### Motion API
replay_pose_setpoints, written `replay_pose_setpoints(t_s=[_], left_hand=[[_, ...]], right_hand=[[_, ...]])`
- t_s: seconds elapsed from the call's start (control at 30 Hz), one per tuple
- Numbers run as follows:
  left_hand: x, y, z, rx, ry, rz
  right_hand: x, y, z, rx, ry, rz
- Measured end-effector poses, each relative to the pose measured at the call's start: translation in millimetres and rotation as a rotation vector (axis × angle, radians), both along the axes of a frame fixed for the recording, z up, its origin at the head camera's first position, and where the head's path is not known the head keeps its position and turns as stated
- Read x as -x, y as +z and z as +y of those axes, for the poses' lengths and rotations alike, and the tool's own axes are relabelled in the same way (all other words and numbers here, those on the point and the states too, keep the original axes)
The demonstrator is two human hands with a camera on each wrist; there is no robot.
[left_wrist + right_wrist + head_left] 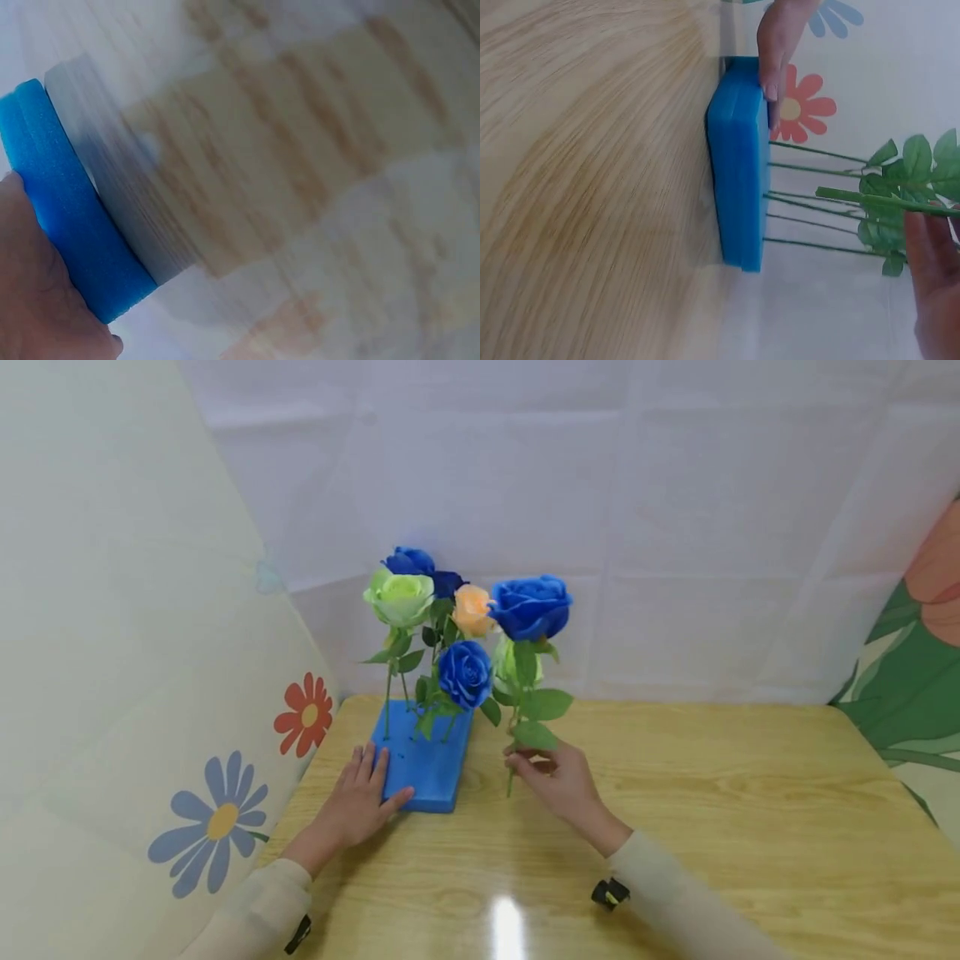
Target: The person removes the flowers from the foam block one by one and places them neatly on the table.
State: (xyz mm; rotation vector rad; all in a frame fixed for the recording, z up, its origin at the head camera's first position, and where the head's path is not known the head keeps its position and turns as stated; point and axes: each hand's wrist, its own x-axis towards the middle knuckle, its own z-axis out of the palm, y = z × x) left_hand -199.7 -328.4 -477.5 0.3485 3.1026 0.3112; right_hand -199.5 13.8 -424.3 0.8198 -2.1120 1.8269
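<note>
My left hand (358, 802) lies with fingers spread on the near left corner of a blue foam block (423, 777). Upright in the block stand artificial roses: a pale green rose (401, 599), a peach rose (473, 610), a blue rose (465, 673) at the front and darker blue ones at the back. To the right of the block, my right hand (562, 781) pinches the stem of another blue rose (531, 607), bloom up. Its bare stem end (832, 193) points down, above table height. A second green rose (517, 662) is partly hidden behind it.
The wood-grain table (705, 793) extends to the right of the block and toward me. A white cloth backdrop (675, 527) hangs along the far edge. At the left stands a pale panel (97, 652) printed with flowers, close beside my left hand.
</note>
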Motion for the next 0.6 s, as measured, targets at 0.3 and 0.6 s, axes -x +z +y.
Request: replay_pose_setpoints(t_s=[0.3,0.6], left_hand=[[-1.3,4.1,2.9,0.021,0.002,0.008],[-3.2,5.9,4.0,0.020,0.002,-0.006]], right_hand=[[3.1,0.6,35.9,0.095,-0.001,-0.207],[2.3,-2.9,61.7,0.169,0.017,-0.345]])
